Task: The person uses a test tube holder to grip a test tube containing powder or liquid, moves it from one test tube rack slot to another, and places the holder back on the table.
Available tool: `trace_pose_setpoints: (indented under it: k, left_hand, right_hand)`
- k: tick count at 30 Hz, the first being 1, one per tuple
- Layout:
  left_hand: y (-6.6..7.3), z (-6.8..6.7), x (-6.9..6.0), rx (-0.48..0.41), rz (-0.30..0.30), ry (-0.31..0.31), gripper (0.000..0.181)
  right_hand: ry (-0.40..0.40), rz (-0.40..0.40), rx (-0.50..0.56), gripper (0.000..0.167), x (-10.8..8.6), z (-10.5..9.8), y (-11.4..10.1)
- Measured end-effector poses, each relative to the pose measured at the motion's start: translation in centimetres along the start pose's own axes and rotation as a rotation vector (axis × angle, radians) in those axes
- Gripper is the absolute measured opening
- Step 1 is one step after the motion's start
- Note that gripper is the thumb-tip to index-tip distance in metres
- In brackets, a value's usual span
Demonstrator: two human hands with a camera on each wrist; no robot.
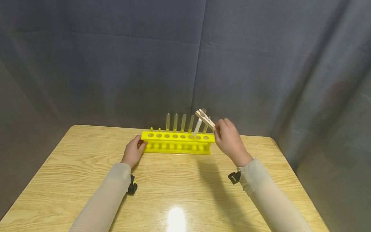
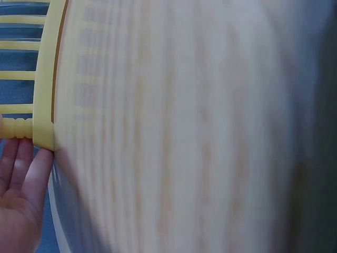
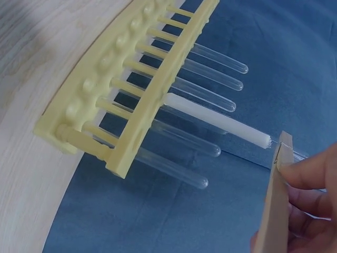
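Observation:
In the head view, my left hand (image 1: 134, 151) grips the left end of a yellow test tube rack (image 1: 177, 136); the left wrist view shows its fingers at the rack's end post (image 2: 17, 128). My right hand (image 1: 232, 141) pinches a wooden test tube clamp (image 1: 206, 120), also large in the right wrist view (image 3: 274, 205). The clamp holds a tube with white contents (image 1: 197, 127) near its mouth. That tube leans, its lower end at a hole in the rack's top bar (image 3: 141, 118). Whether the end is inside the hole, I cannot tell.
Several clear tubes (image 1: 175, 122) stand mouth down along the back of the rack, one of them (image 3: 179, 171) near the rack's right end. Two short yellow pegs (image 1: 159, 129) at the left bear no tube. A grey curtain (image 1: 130, 64) hangs behind the wooden table (image 1: 162, 180).

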State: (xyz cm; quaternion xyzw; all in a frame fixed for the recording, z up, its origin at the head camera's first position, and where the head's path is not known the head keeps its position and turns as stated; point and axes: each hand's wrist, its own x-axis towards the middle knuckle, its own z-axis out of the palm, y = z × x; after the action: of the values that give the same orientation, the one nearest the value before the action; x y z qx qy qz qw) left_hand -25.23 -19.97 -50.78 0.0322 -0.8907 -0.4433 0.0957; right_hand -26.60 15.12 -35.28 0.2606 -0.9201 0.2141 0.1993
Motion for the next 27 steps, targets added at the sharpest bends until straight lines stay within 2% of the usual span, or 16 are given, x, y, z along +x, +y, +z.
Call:
trace_pose_setpoints:
  k: [10,27]
  left_hand:
    - [-0.07,0.07,0.02,-0.004,0.010,0.011,0.024]
    - [0.01,-0.04,-0.15,-0.007,0.002,0.002,0.023]
  right_hand:
    - [0.007,0.006,-0.008,0.009,-0.33,-0.47,0.38]
    - [-0.029,0.024,-0.008,0.009,-0.78,0.23,0.73]
